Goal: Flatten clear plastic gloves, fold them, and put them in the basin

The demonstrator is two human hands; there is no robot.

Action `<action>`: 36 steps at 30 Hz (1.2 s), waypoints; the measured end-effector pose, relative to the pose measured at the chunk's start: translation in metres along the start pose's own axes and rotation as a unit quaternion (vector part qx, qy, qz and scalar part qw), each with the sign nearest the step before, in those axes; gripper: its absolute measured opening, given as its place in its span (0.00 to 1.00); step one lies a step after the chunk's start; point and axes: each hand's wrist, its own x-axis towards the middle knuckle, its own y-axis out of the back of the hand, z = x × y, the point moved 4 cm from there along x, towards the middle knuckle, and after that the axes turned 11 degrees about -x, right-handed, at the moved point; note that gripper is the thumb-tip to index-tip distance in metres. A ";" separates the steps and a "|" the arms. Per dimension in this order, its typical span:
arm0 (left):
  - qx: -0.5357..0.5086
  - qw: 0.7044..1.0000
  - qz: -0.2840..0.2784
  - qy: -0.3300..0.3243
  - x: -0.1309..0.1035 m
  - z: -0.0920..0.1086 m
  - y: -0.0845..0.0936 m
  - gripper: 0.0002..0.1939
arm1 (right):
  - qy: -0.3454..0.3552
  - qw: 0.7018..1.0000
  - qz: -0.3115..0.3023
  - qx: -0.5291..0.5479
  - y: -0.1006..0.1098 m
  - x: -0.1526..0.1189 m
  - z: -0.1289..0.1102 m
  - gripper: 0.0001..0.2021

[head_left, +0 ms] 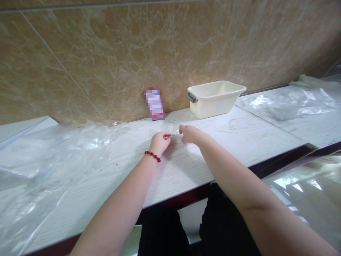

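My left hand (160,141), with a red bead bracelet (152,155) at the wrist, is closed with thumb and fingertips pinched together over the white table. A small shiny, see-through piece (166,137) shows at these fingertips; its kind is too faint to tell. To its right, my right hand (189,134) is curled closed just above the tabletop, its index finger pointing toward the left hand. What the right fingers hold, if anything, cannot be made out. Faint clear material (174,131) lies between and behind the two hands.
Against the marble-patterned wall leans a phone-like object (155,104), its face blurred. Right of it stands a cream plastic bin (213,106) with a grey handle. Clear plastic sheeting (66,153) spreads over the table's left, with more plastic (290,103) at the far right.
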 end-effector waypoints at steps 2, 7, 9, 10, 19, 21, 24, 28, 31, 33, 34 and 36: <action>0.017 1.000 0.000 -0.018 -0.001 0.003 0.000 0.14 | 0.010 1.000 -0.017 0.003 -0.001 0.001 0.001 0.19; 0.086 0.994 0.006 -0.066 -0.002 0.008 0.002 0.14 | 0.044 0.997 -0.057 0.040 -0.002 0.004 0.013 0.20; 0.110 0.991 0.009 -0.069 -0.002 0.009 0.003 0.14 | 0.043 0.996 -0.062 0.040 -0.002 0.004 0.018 0.20; 0.118 0.991 0.011 -0.068 -0.002 0.009 0.003 0.14 | 0.040 0.997 -0.059 0.036 -0.001 0.005 0.020 0.20; 0.135 0.988 0.016 -0.075 -0.002 0.010 0.002 0.13 | 0.072 0.996 -0.046 0.002 -0.004 0.008 0.016 0.20; 0.140 0.987 0.016 -0.075 -0.002 0.009 0.003 0.13 | 0.067 0.996 -0.057 -0.007 -0.006 0.008 0.015 0.20; 0.151 0.985 0.011 -0.079 -0.002 0.009 0.002 0.13 | 0.060 0.996 -0.063 -0.011 -0.007 0.009 0.015 0.20; 0.174 0.981 0.007 -0.086 -0.002 0.007 0.002 0.13 | 0.055 0.997 -0.052 0.000 -0.006 0.009 0.017 0.20; 0.187 0.977 0.009 -0.102 -0.001 0.007 0.002 0.13 | 0.039 0.999 -0.003 0.013 -0.001 0.008 0.020 0.19; 0.192 0.976 0.009 -0.108 -0.001 0.006 0.001 0.14 | 0.035 0.999 0.016 0.014 0.003 0.007 0.020 0.17; 0.193 0.975 0.008 -0.110 -0.001 0.006 0.001 0.14 | 0.037 0.999 0.013 0.012 0.004 0.006 0.020 0.16; 0.196 0.974 0.006 -0.117 -0.001 0.006 0.000 0.14 | 0.044 0.999 -0.011 0.005 0.005 0.005 0.018 0.16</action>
